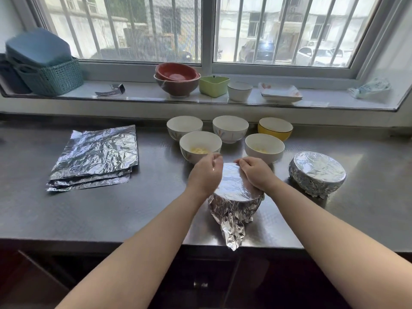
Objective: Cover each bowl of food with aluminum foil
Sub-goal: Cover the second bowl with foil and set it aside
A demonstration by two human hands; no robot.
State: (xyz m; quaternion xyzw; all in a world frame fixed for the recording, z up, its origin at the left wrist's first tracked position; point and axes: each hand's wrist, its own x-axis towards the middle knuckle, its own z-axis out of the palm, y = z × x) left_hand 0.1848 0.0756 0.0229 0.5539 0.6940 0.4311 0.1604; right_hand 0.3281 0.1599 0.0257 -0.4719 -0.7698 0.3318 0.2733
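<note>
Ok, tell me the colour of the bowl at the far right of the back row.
Yellow outside, with a dark rim and white inside: the yellow bowl, clearest in the head view.

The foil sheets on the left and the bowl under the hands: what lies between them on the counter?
Nothing: the head view shows only bare counter between the foil stack and the foil-wrapped bowl.

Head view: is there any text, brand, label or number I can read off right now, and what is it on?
None can be read.
The smartwatch on the windowsill shows a dark face, no digits.
The crumpled bag at the sill's right end has a printed pattern, too blurred to read.
The foil sheets and bowls carry no lettering.
</note>
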